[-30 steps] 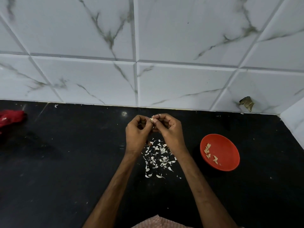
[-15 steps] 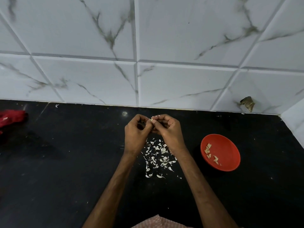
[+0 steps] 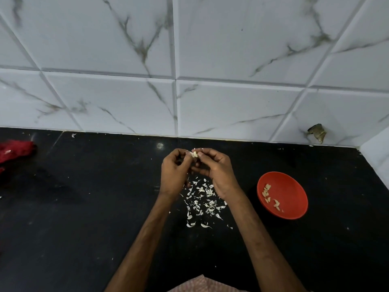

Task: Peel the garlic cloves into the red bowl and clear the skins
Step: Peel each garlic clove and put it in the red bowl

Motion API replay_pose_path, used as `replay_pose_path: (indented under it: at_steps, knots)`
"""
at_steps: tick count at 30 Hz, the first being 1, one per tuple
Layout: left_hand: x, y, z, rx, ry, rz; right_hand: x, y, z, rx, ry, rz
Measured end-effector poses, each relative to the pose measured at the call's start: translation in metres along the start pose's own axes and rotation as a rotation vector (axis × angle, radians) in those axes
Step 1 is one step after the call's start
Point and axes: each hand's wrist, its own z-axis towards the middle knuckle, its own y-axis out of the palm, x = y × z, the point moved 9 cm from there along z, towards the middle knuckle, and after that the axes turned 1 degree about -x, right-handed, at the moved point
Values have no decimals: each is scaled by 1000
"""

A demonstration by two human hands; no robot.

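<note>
A: Pinching one garlic clove between both sets of fingertips, raised off the table. Log the grip.

B: Left hand curled, thumb and fingertips on the clove's near-left end. Right hand curled likewise, pinching the opposite end. Nothing else is visibly held by either. How much skin remains on the clove is too small to tell.

A: Why hold it there?

B: Judgement: working over one spot lets the skins drop into a single heap, which lies on the table at 6 o'clock of the hands. One heap should be simpler to gather.

A: Bowl position?

B: Red bowl at 4 o'clock of the hands, well apart from the heap, on the right hand's side. Several peeled cloves lie toward the bowl's 9 o'clock side. Probable reasons: a short reach for the right hand, and falling skins miss it.

A: Progress?

B: Mid-task, by my reading. Clearing is not yet begun. No unpeeled stock shows on the table, though some may be hidden in a palm; cannot tell.

A: Surroundings?

B: Red cloth at 9 o'clock, at the frame edge. Marbled tile wall at 12 o'clock.
</note>
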Motion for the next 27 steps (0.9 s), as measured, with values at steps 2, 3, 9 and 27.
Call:
replay_pose_path:
  at_steps: [2,3,9,27]
  knots:
    - [0,1,0,-4,-11,-18,2,2,-1,-21,27,53]
    - [-1,1,0,-4,-18,-28,4,3,-1,-27,42,77]
    - [-2,5,-1,-13,-46,-70,10,1,-1,-21,90,138]
    - [-11,15,-1,-29,-83,-121,27,-15,0,33,176,329]
